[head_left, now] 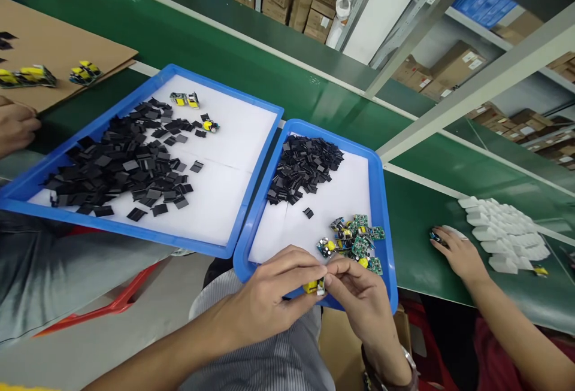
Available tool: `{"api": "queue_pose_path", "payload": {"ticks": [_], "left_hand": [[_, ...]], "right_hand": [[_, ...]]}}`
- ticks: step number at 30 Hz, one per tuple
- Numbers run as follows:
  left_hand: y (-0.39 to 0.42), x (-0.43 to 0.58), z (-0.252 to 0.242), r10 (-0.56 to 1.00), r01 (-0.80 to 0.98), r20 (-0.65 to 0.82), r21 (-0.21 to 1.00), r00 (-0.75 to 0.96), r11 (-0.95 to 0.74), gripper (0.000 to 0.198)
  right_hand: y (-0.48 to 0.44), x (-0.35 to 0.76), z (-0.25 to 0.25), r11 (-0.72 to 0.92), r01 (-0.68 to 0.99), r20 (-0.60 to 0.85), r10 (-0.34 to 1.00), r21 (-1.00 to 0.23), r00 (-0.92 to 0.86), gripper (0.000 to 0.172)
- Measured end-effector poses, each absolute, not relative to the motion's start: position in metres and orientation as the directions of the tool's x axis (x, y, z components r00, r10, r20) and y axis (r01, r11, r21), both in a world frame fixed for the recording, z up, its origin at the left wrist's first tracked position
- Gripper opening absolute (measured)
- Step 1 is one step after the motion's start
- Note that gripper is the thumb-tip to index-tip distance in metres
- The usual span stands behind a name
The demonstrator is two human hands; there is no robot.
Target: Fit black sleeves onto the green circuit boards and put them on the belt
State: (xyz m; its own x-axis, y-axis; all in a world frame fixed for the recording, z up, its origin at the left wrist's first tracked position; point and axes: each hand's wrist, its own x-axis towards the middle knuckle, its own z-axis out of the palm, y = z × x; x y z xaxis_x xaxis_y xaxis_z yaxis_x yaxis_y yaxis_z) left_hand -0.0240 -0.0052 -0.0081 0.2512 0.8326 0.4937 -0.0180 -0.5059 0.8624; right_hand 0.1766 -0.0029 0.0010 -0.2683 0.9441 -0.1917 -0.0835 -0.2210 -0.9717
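Over the front edge of the right-hand blue tray (390, 271), both my hands meet around a small circuit board (313, 286) with a yellow component. My left hand (269, 292) pinches it between thumb and fingers. The fingertips of my right hand (362, 295) are closed at the board's right end, and whatever small part may sit between them is hidden. Just beyond my hands, several green circuit boards (359, 244) with yellow parts are heaped in the tray. Farther back lies a pile of small black folded pieces (305, 163), with one loose black piece (308, 213) nearer me.
A larger blue tray (265, 166) at left holds many black pieces (130, 163) and a few boards (185, 99). A co-worker's hand (17, 124) is at far left by cardboard (67, 38). Another person's hand (460, 253) is at right, near white blocks (505, 232).
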Motion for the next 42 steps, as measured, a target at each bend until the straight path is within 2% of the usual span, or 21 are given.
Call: {"api": "queue_pose_path", "payload": {"ticks": [4,10,16,20,25,29,33,36,39,42], "left_hand": [[-0.007,-0.028,-0.001,0.854,0.054,0.442,0.880,0.276,-0.473,0.035],[-0.006,-0.032,-0.003,0.886,0.094,0.333,0.920,0.322,-0.380,0.042],[-0.004,-0.033,0.000,0.856,0.082,0.367,0.903,0.364,-0.422,0.039],[-0.003,-0.030,-0.002,0.816,0.005,0.461,0.870,0.348,-0.494,0.039],[-0.006,-0.028,-0.006,0.814,-0.005,0.494,0.856,0.306,-0.517,0.047],[-0.006,-0.031,-0.010,0.868,0.050,0.402,0.900,0.291,-0.433,0.043],[-0.006,-0.035,-0.012,0.914,-0.016,0.276,0.959,0.297,-0.285,0.040],[-0.006,-0.037,-0.011,0.920,-0.028,0.241,0.969,0.309,-0.245,0.038],[-0.004,-0.041,-0.011,0.936,0.113,0.234,0.956,0.263,-0.270,0.034],[0.004,-0.047,-0.014,0.934,0.440,0.249,0.830,0.257,-0.342,0.034]], "right_hand": [[0.001,0.178,-0.004,-0.187,-0.069,-0.162,0.951,-0.980,-0.264,0.005],[0.000,0.180,-0.009,-0.206,-0.072,-0.184,0.954,-0.976,-0.238,0.007],[-0.002,0.179,-0.006,-0.258,-0.111,-0.224,0.941,-0.960,-0.252,0.004],[-0.004,0.178,-0.010,-0.334,-0.190,-0.275,0.920,-0.923,-0.279,0.008],[-0.007,0.176,-0.008,-0.280,-0.162,-0.229,0.934,-0.946,-0.274,0.002],[-0.004,0.169,-0.003,-0.205,-0.181,-0.165,0.963,-0.962,-0.214,0.004],[-0.001,0.160,0.002,-0.176,-0.214,-0.135,0.972,-0.961,-0.192,0.008],[-0.002,0.158,0.003,-0.139,-0.178,-0.107,0.978,-0.974,-0.176,0.009],[-0.003,0.160,0.002,-0.069,-0.112,-0.060,0.995,-0.991,-0.085,0.006],[-0.002,0.166,-0.001,-0.063,-0.097,-0.064,0.998,-0.993,0.017,0.003]]}}
